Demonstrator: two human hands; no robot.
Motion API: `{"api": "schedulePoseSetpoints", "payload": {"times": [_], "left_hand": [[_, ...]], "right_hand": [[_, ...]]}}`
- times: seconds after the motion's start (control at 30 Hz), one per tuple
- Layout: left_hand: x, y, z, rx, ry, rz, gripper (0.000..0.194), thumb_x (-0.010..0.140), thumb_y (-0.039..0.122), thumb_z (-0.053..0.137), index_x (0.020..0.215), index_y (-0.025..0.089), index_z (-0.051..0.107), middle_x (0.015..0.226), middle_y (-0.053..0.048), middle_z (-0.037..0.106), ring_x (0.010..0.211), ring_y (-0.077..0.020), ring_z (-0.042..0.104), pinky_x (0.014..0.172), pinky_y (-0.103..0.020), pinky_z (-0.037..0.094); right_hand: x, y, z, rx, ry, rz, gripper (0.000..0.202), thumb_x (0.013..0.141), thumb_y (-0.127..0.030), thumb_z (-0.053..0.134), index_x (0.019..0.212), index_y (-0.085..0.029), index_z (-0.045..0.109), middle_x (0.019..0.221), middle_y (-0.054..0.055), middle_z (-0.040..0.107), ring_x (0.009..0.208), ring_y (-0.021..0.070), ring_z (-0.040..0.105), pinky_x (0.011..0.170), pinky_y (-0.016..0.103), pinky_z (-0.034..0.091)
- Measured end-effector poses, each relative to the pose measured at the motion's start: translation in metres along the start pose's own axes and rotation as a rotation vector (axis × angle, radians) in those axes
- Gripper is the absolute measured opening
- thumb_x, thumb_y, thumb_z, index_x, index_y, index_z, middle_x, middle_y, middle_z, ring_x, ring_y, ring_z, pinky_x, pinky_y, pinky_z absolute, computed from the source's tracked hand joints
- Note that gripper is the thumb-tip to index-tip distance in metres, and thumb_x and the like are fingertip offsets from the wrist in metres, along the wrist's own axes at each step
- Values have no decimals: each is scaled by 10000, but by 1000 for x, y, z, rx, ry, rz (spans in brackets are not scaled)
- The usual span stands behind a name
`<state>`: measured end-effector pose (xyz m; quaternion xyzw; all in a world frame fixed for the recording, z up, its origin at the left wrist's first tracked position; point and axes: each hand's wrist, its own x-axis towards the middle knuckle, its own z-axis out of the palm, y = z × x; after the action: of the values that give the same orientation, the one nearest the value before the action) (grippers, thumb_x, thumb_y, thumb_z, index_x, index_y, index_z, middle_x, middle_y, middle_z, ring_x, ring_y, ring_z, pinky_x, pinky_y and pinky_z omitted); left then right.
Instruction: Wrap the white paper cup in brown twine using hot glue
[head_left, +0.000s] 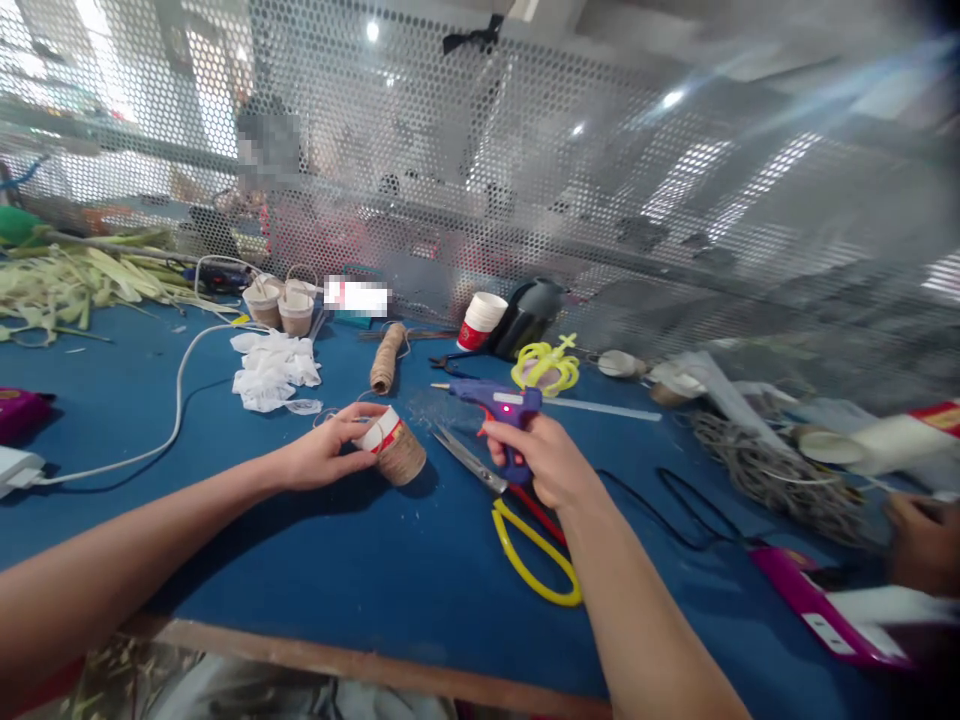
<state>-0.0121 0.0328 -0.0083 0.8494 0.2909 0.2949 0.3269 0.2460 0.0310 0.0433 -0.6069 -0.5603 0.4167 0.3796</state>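
Observation:
A paper cup (403, 455), its lower part wrapped in brown twine and its rim white and red, tilts on the blue table. My left hand (330, 450) grips it by the rim from the left. In my right hand (544, 455) is a purple glue gun (495, 396) with a lit red light, its nozzle pointing left above the table. Under the gun and my right wrist lie large scissors (534, 575) with yellow handles, blades partly apart. A spool of twine (387, 358) rests behind the cup.
Twine-wrapped cups (297, 310), crumpled white material (276, 370), stacked cups (481, 320) and a yellow crown-like piece (546, 366) stand or lie farther back. Grey cord (772, 470), a purple power strip (821, 610) and another person's hand (926, 540) are at right. A perforated screen (450, 180) rises behind.

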Motion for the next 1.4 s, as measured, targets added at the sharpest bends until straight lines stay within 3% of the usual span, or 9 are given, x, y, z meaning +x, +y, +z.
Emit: {"api": "schedulePoseSetpoints", "payload": {"times": [0.1,0.27,0.5,0.7,0.77,0.87,0.97,1.13,1.4], "left_hand": [[1,2,-1,27,-9,20,162,841,221,464,905,127,580,1245,-150,428,1214,-236,369,1014,-378,312],[0,10,-1,85,-44,27,179,832,208,482,956,129,583,1273,-158,417,1225,-245,359,1009,-392,313],[0,17,-1,127,-61,49,181,837,216,472,960,135,577,1273,-162,421,1215,-250,378,989,-403,335],[0,21,-1,150,-71,60,187,837,210,467,960,118,573,1270,-176,418,1187,-257,402,980,-411,344],[0,20,0,159,-72,66,198,838,217,465,972,119,572,1262,-171,420,1182,-254,402,979,-404,346],[-1,18,2,179,-56,63,212,836,240,470,984,129,575,1214,-149,446,1164,-248,406,971,-390,357],[-1,16,4,184,-42,40,213,830,260,481,963,133,590,1141,-130,476,1115,-238,437,959,-380,369],[0,18,2,108,-66,5,202,833,248,481,959,129,584,1219,-134,426,1162,-243,401,1006,-395,311],[-1,17,-4,-196,-55,-26,161,828,253,496,919,144,571,1223,-101,441,1154,-207,429,1009,-353,321]], "right_hand": [[21,6,-4,-64,135,26,90,735,-218,556,707,-133,551,614,3,575,510,70,519,497,186,414],[55,30,-3,-295,192,119,269,830,-290,472,642,-118,558,567,20,552,454,79,487,475,219,419],[68,41,2,-600,215,169,293,855,-312,487,1103,-159,517,1098,72,548,904,165,564,764,362,481],[47,-2,17,-757,280,-83,138,774,-257,578,766,-122,610,996,190,576,1059,343,468,836,486,374],[31,-20,33,-740,162,-231,165,747,-336,600,712,-175,617,942,115,605,993,269,524,842,405,397],[9,-40,61,-602,-238,-606,177,782,-326,546,722,-185,633,950,82,607,918,196,565,816,336,426],[-3,-48,77,-630,-398,-612,160,720,-304,608,648,-162,621,942,107,600,901,218,567,761,336,443],[-3,-42,74,-458,-304,-529,81,711,-144,560,632,-160,574,953,78,603,893,176,568,812,326,425],[-13,-22,54,13,-131,-405,108,735,-275,575,715,-171,551,835,47,614,784,143,570,764,310,449]]}}
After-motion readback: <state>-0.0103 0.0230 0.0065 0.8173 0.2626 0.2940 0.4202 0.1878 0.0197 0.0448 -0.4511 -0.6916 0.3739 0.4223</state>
